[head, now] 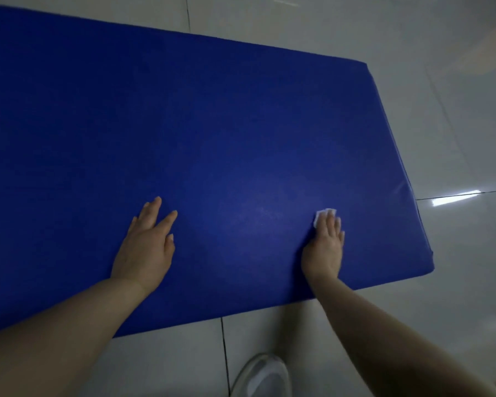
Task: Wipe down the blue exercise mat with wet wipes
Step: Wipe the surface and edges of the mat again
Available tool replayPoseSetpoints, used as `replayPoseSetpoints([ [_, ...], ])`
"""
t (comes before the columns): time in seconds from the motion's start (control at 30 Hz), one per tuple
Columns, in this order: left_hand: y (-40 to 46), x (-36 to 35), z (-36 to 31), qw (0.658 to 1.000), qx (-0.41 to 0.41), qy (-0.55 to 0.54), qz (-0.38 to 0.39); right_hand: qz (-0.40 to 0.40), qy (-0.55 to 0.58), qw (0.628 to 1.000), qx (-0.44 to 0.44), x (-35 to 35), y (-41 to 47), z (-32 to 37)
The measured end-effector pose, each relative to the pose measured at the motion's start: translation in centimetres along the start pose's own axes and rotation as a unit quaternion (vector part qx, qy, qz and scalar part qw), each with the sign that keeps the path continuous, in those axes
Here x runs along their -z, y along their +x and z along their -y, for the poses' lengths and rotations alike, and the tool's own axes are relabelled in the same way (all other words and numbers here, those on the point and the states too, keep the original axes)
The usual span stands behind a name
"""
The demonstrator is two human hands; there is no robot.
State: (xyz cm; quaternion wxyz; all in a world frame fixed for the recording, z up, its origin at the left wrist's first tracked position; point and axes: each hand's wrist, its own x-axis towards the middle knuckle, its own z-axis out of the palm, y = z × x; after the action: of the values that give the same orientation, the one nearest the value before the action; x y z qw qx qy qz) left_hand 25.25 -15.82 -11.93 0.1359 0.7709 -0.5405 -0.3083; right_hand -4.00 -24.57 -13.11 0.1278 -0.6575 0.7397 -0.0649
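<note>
Pale tiled floor (455, 124), blue mat (184, 124) laid flat on it. Left hand (146, 245) braces flat near the mat's near edge; right hand (325, 242) presses a wet wipe (322, 214) toward the right edge, fingers straight. Wiping's underway; next, probably, a sweep across the untouched far side.

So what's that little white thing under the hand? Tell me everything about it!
It is a wet wipe, white, thin and soft-looking, crumpled small. It lies flat on the blue exercise mat, near the mat's right end. The right hand presses it down with straight fingers, covering most of it, so only a corner peeks out past the fingertips. Whether it is folded or bunched underneath cannot be seen. The left hand rests flat on the mat, away from the wipe.
</note>
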Motion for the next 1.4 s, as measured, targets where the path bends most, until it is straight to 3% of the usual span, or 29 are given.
replayPoseSetpoints([
  [0.03, 0.0, 0.0, 0.0, 1.000, 0.000, 0.000, -0.001, -0.006, -0.001, 0.999, -0.039, 0.2, 0.1, 0.0],
  [0.1, 0.1, 0.0, 0.0, 1.000, 0.000, -0.002, -0.004, 0.010, 0.003, 1.000, -0.013, -0.6, -1.5, 1.9],
  [0.2, 0.1, 0.0, -0.2, 1.000, 0.010, -0.014, -0.017, 0.079, 0.041, 0.977, 0.194, -3.0, -6.5, 6.9],
  [0.27, 0.2, -0.1, -0.6, 0.999, 0.009, -0.019, -0.032, 0.180, 0.062, 0.925, 0.329, -3.5, -9.6, 10.4],
  [0.33, 0.4, -0.2, -1.1, 0.999, 0.004, -0.024, -0.045, 0.262, 0.014, 0.843, 0.470, -3.4, -11.5, 12.1],
  [0.4, 0.8, -0.5, -1.7, 0.998, -0.004, -0.027, -0.057, 0.245, -0.059, 0.796, 0.550, -3.1, -11.3, 11.7],
  [0.5, 1.5, -0.7, -2.5, 0.997, -0.014, -0.031, -0.063, 0.218, -0.084, 0.822, 0.519, -2.1, -9.3, 9.1],
  [0.57, 2.0, -1.0, -2.8, 0.997, -0.033, -0.028, -0.063, 0.144, -0.074, 0.865, 0.476, -1.7, -8.3, 6.6],
  [0.7, 2.4, -2.1, -3.7, 0.996, -0.064, -0.020, -0.058, 0.086, -0.023, 0.948, 0.306, -1.0, -7.3, 1.1],
  [0.8, 2.4, -3.2, -4.8, 0.995, -0.085, -0.016, -0.047, 0.058, -0.018, 0.984, 0.168, 0.1, -5.7, -2.1],
  [0.93, 2.4, -4.2, -6.0, 0.994, -0.103, -0.014, -0.040, 0.006, -0.008, 1.000, -0.003, 1.5, -2.8, -7.2],
  [1.13, 2.8, -4.6, -6.5, 0.992, -0.120, 0.002, -0.036, -0.022, -0.028, 0.984, -0.172, 3.0, 0.9, -10.4],
  [1.2, 3.0, -4.9, -6.6, 0.992, -0.120, 0.005, -0.031, -0.036, -0.009, 0.989, -0.145, 2.1, 0.4, -8.4],
  [1.33, 3.6, -5.7, -7.5, 0.991, -0.134, 0.012, -0.018, 0.027, 0.022, 0.997, 0.075, -0.1, -2.5, -3.1],
  [1.4, 3.9, -5.8, -8.0, 0.989, -0.146, 0.018, -0.017, 0.044, 0.011, 0.991, 0.124, -0.1, -2.5, -3.2],
])
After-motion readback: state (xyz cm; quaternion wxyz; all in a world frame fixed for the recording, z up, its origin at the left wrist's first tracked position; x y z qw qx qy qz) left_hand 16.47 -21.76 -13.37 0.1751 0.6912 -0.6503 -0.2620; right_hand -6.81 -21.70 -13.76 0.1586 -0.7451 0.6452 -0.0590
